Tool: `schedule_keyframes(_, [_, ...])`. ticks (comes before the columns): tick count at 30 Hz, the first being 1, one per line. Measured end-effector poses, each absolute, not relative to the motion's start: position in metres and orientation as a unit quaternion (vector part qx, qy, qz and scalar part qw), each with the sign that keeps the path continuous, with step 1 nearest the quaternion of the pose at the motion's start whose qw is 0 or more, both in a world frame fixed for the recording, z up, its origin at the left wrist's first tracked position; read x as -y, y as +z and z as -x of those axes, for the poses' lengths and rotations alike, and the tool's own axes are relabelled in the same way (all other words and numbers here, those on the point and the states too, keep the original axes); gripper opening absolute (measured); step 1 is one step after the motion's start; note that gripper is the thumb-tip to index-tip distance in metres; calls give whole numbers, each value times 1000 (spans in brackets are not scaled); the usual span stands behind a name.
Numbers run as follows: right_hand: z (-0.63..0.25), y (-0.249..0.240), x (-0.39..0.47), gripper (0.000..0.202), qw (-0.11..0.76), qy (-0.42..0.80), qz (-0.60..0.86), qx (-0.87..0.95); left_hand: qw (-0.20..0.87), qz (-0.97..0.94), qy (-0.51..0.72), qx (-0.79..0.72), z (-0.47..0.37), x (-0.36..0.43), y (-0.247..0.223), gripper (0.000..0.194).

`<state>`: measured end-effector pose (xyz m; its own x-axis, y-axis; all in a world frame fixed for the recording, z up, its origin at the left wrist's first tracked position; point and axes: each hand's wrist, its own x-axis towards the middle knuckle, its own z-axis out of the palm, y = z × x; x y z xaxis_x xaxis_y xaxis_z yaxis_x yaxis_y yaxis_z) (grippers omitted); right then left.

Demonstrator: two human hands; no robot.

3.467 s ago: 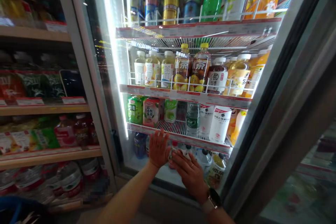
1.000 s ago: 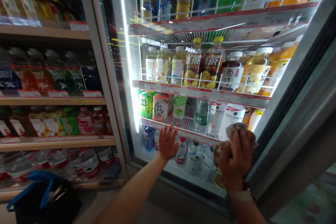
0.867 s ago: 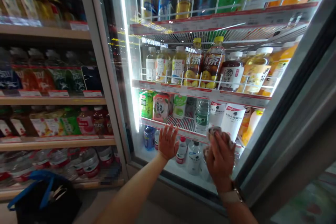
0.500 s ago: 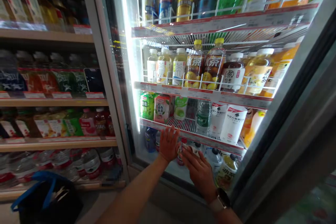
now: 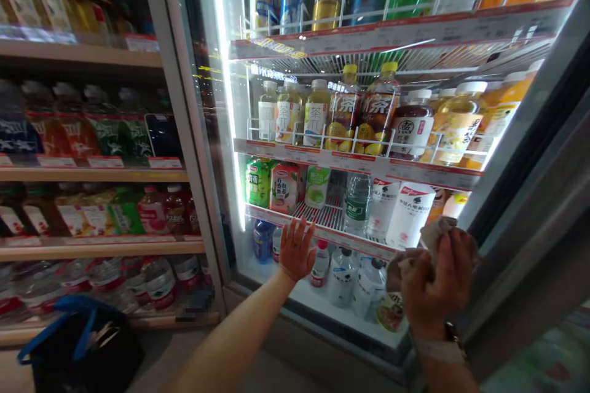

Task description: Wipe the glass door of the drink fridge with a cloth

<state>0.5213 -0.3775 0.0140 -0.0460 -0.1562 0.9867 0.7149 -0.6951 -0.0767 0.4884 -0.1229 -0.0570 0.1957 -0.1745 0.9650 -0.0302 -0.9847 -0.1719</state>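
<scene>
My left hand [image 5: 297, 252] lies flat with fingers spread against the glass door [image 5: 286, 291] of a lit drinks cooler, in front of its lower shelves. My right hand [image 5: 440, 282] is raised near the door's right edge, its fingers closed round a crumpled greyish-white cloth [image 5: 436, 233]. Part of the cloth hangs out to the left of the fingers. Behind the glass, close to my left hand, stand a small bottle with a red cap [image 5: 319, 264] and a clear bottle with a dark cap [image 5: 342, 276].
The cooler's dark right frame [image 5: 516, 221] runs alongside my right hand. At the left, wooden shelves [image 5: 92, 173] hold rows of bottled drinks, with a dark tablet-like device [image 5: 163, 135] among them. A black bag with blue handles [image 5: 87, 344] sits at the lower left.
My right hand has moved right and up with the cloth, away from my left hand to the door's right side. My left hand has stayed in place on the glass.
</scene>
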Motion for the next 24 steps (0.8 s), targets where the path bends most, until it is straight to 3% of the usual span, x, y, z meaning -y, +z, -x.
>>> schedule_keyframes(14, [-495,-63,314,50,183,-507,673,506,51,769,-634,-70,-488,123,-56,60])
schedule_keyframes(24, [-506,-32,339,50,194,-554,693,418,61,770,-632,-65,-488,122,-56,60])
